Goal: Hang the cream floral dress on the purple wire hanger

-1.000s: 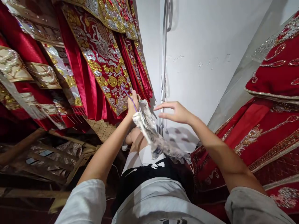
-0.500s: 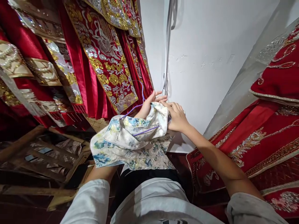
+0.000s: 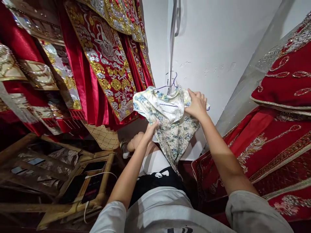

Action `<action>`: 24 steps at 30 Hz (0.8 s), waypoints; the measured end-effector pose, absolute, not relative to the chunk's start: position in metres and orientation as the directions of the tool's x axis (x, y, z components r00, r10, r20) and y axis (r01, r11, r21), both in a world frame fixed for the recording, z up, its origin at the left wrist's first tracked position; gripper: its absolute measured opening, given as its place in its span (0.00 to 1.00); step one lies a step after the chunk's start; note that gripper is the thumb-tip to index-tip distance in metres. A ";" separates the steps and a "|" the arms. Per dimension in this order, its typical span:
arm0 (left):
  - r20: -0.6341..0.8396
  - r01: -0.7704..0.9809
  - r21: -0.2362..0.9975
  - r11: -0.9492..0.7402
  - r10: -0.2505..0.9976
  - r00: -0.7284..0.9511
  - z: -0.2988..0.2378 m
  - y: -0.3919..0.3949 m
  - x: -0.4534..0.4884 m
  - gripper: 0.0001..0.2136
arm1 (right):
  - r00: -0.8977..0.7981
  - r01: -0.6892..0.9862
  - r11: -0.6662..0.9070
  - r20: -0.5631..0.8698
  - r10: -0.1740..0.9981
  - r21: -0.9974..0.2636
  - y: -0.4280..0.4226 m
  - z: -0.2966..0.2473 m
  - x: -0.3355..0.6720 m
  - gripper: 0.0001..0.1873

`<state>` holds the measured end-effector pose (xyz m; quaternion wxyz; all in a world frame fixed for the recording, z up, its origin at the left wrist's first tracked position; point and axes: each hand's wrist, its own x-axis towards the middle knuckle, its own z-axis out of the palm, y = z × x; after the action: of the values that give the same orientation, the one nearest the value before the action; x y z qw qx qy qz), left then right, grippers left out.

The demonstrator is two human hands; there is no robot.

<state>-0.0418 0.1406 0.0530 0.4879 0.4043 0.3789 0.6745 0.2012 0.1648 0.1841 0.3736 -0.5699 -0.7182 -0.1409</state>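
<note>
A white garment with a blue, green and yellow flower print hangs on a thin purple hanger, its hook pointing up and away from me. Whether it is a top or a dress, I cannot tell. The hanger's lower bar crosses the neck opening, and its right tip sticks out past the sleeve edge. My left hand pinches the garment's left side below the shoulder, thumb on top. On the other side, my right hand grips the right shoulder over the hanger; its underside fingers are hidden. The lower cloth tapers down toward my lap.
Red embroidered garments with gold and silver sequins hang at left. More red beaded clothing fills the right side. A white wall stands ahead. Phones and a white cable lie on a bamboo stool at lower left.
My left hand has come out from under the cloth and now holds its left side. Garment and hanger have moved right and away from me, and the hook has swung to the right.
</note>
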 end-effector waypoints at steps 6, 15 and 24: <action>0.164 -0.247 0.935 -0.255 0.927 -0.336 0.025 0.123 -0.018 0.17 | -0.405 0.506 0.697 0.573 0.712 -0.508 0.142 0.181 0.163 0.41; 0.256 -0.063 0.957 -0.284 0.925 -0.281 0.039 0.080 -0.030 0.19 | 0.190 -0.376 0.427 0.382 0.904 -0.823 0.103 0.084 0.099 0.14; 0.153 -0.146 0.971 -0.191 0.959 -0.238 0.004 0.098 -0.031 0.24 | -0.302 0.098 -0.069 -0.095 0.949 -0.993 0.116 0.024 0.123 0.11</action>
<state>-0.0308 0.0977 0.0045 0.4348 0.4379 0.4641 0.6355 0.1233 0.1163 0.0241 0.3733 -0.4579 -0.5712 0.5699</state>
